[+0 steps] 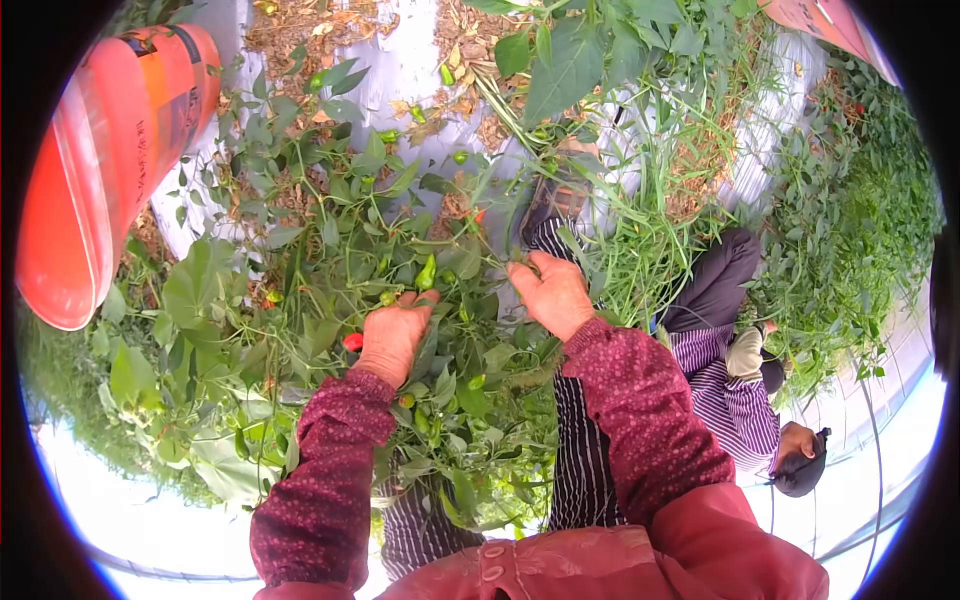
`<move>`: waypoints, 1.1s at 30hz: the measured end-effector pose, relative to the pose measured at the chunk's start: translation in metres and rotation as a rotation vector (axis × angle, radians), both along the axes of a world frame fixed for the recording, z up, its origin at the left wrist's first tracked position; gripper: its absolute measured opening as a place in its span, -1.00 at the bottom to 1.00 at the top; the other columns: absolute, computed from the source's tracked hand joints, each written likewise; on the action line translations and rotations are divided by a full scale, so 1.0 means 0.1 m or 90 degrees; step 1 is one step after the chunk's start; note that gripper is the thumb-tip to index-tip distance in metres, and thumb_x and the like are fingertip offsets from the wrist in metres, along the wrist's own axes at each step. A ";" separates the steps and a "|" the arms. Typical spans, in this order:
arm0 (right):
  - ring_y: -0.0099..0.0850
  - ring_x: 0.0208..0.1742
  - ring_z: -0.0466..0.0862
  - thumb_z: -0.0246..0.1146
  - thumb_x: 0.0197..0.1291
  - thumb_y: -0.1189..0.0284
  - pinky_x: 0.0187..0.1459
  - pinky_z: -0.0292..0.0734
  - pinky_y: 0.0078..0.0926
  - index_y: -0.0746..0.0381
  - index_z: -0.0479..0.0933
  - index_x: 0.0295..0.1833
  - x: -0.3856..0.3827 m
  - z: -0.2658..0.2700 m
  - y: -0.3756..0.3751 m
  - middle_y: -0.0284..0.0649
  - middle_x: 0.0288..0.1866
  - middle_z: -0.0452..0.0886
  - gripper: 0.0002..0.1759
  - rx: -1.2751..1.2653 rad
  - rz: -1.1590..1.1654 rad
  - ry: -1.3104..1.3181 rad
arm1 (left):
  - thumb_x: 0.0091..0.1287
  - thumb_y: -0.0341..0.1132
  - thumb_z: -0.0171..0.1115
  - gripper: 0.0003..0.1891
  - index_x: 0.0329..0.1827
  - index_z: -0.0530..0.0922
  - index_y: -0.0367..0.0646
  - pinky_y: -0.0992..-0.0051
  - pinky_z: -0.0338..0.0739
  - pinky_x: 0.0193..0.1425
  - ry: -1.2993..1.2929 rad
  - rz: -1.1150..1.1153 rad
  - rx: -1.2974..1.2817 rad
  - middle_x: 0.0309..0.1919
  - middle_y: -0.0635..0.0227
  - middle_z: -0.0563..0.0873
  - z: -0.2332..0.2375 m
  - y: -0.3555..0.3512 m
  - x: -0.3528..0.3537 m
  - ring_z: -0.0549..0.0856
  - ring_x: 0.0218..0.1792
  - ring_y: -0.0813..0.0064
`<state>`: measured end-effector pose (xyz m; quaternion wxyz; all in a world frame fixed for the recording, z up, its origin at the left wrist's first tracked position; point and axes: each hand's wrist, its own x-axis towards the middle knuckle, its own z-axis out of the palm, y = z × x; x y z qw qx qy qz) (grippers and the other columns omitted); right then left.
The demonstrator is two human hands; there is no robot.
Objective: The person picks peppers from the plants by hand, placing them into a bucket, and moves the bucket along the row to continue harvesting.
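Observation:
My left hand [393, 338] is closed among the leaves of a pepper plant [330, 215]; what its fingers hold is hidden. Just beyond its fingertips a green pepper [427, 272] points upward. A red pepper [353, 342] hangs close beside its wrist. To the right, my right hand [553, 296] has its fingers curled together at the plant's edge, near thin stems. Anything within that grasp is too small to make out. More green peppers [422, 420] show among the leaves below my hands.
A red plastic container [120, 160] stands at the upper left. Another person [725, 390] crouches on the right near tall grass [650, 220]. Pale plastic sheeting [395, 50] with dry leaves covers the ground ahead. Several loose green peppers, one here [388, 136], lie beyond the plant.

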<state>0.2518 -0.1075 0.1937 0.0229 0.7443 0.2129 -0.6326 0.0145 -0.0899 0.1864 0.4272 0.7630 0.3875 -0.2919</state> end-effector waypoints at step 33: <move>-0.54 -0.36 0.57 0.21 0.16 0.42 -0.32 0.52 -0.53 0.11 0.53 0.09 -0.46 -0.15 -0.13 -0.34 -0.28 0.60 -0.66 0.120 -0.063 0.249 | -0.14 -0.57 0.22 -0.44 0.04 0.54 0.01 0.31 0.60 -0.19 -0.113 0.206 -0.068 -0.15 0.28 0.58 0.32 -0.07 -0.15 0.66 -0.25 0.14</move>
